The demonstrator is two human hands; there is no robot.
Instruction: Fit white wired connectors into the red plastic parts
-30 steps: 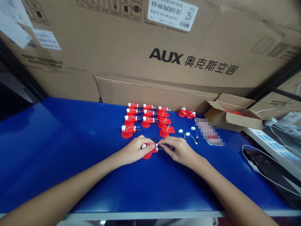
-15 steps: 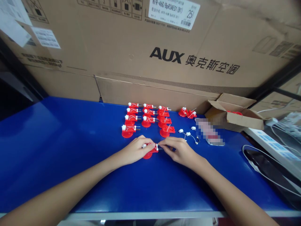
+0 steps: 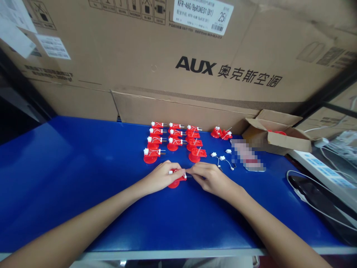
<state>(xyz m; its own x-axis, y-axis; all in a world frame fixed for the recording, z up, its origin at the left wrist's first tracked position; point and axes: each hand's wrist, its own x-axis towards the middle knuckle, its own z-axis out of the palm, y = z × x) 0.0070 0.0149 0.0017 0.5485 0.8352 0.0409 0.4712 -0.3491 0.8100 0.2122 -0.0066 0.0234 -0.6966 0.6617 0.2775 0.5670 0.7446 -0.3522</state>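
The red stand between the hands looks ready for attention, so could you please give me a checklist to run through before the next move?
1. Left hand steadying the red stand: ok, its fingers are on it.
2. Right hand in position: ok, its fingertips are at the stand's right end.
3. Round base resting fully on the blue table: cannot tell from this angle.
4. Wire neatly placed on the stand: cannot tell, the fingers cover part of it.
5. Open cardboard box clear of both hands: ok, it stands farther back to the right.
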